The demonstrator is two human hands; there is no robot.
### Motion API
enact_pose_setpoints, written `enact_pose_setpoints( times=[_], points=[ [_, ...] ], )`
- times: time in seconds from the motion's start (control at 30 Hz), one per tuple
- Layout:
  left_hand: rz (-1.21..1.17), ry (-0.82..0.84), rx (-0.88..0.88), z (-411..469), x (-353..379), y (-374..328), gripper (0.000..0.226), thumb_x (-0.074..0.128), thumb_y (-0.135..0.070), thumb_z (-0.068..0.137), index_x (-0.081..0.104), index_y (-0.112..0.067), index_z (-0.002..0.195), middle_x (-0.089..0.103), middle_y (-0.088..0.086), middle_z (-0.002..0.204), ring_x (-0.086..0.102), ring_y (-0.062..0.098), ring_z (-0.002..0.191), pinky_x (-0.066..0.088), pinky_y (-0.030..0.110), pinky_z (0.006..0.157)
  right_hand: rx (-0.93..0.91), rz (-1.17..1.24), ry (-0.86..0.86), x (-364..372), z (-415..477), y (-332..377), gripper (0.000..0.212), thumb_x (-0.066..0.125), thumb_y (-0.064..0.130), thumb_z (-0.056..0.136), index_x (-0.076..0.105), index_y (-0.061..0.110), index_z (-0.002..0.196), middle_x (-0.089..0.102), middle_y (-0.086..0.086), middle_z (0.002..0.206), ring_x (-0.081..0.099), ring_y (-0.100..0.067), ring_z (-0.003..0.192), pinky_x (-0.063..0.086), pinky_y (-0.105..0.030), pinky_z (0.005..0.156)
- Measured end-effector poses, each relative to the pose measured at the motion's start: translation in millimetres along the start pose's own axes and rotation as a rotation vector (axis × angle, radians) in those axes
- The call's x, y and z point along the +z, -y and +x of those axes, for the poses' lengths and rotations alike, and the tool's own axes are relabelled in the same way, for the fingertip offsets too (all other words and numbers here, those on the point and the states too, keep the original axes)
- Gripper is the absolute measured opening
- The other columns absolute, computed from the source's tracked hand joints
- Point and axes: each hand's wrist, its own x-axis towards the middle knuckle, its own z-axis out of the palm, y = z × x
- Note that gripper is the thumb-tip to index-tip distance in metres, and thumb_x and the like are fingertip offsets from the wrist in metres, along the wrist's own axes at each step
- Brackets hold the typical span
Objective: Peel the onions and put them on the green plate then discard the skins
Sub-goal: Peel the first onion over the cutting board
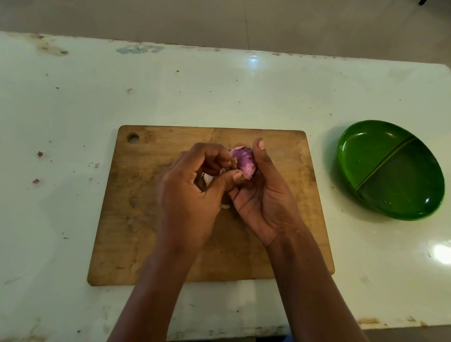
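**Half-bared onion gripped two-handed**

Held above the middle of the wooden cutting board, nearer its far edge than its near one. Purple flesh bared on the side facing the camera, with a rim of dry skin left at the top and along the lower edge.

Cradled in the right hand: palm turned up, fingers curled beneath, thumb standing straight along the onion's right side, nail showing. Pinched on its left flank by the left hand, thumb tip and bent forefinger closed on a brownish flap of skin at the edge of the bared flesh. Hands together, touching at the onion, each clamped on it.

Under the left hand's fingers, a pale papery piece, possibly loose skin lying on the board, though mostly hidden by the hand. Just below the meeting of the two hands, a small pale scrap on the wood.

Board flat at the middle of the table, close to the near edge, with a round hole at its far left corner. Wood scuffed and stained.

Green plate toward the table's right edge, well apart from the board's right edge and level with the board's far half. Oval, glossy, split by a raised ridge into two compartments.

Reddish flecks on the table left of the board, toward the left edge. Table top pale, chipped and worn along both far and near edges.
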Motion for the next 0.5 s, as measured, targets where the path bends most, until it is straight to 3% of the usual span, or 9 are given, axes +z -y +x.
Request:
enact_pose_setpoints(
  times=[0.1, 0.27, 0.4, 0.5],
  points=[
    [-0.017, 0.012, -0.045, 1, -3, -1, 0.027, 0.081, -0.009, 0.068, 0.063, -0.019, 0.085, 0.067, -0.009, 0.083, 0.066, 0.008, 0.073, 0.056, 0.025, 0.066, -0.017, -0.024, -0.002, 2, 0, 0, 0.054, 0.084, 0.033, 0.062, 0.061, -0.001, 0.098, 0.065, -0.016, 0.090, 0.064, -0.020, 0.079, 0.056, -0.024, 0.066],
    [-0.004, 0.041, -0.076, 2, -6, 0, 0.024, 0.081, -0.010, 0.067, 0.065, -0.021, 0.082, 0.067, -0.014, 0.079, 0.066, 0.004, 0.073, 0.053, 0.017, 0.066, -0.020, -0.067, -0.043, 9, -4, 2, 0.027, 0.063, 0.026, 0.078, 0.059, 0.002, 0.090, 0.064, -0.010, 0.081, 0.057, -0.015, 0.075, 0.051, -0.019, 0.060],
    [0.004, 0.055, -0.077, 1, -5, -1, 0.023, 0.079, -0.008, 0.070, 0.065, -0.019, 0.084, 0.067, -0.014, 0.081, 0.066, 0.002, 0.075, 0.050, 0.011, 0.066, -0.028, -0.065, -0.049, 10, -5, 3, 0.024, 0.060, 0.025, 0.080, 0.059, 0.003, 0.090, 0.063, -0.011, 0.081, 0.057, -0.016, 0.075, 0.051, -0.018, 0.057],
    [-0.034, 0.045, -0.074, 0, -2, -2, 0.022, 0.077, -0.005, 0.073, 0.064, -0.016, 0.086, 0.068, -0.010, 0.084, 0.066, 0.005, 0.076, 0.051, 0.013, 0.066, -0.031, -0.054, -0.045, 7, -4, 3, 0.032, 0.064, 0.028, 0.080, 0.059, 0.001, 0.097, 0.063, -0.014, 0.089, 0.060, -0.022, 0.087, 0.054, -0.027, 0.073]
  ],
)
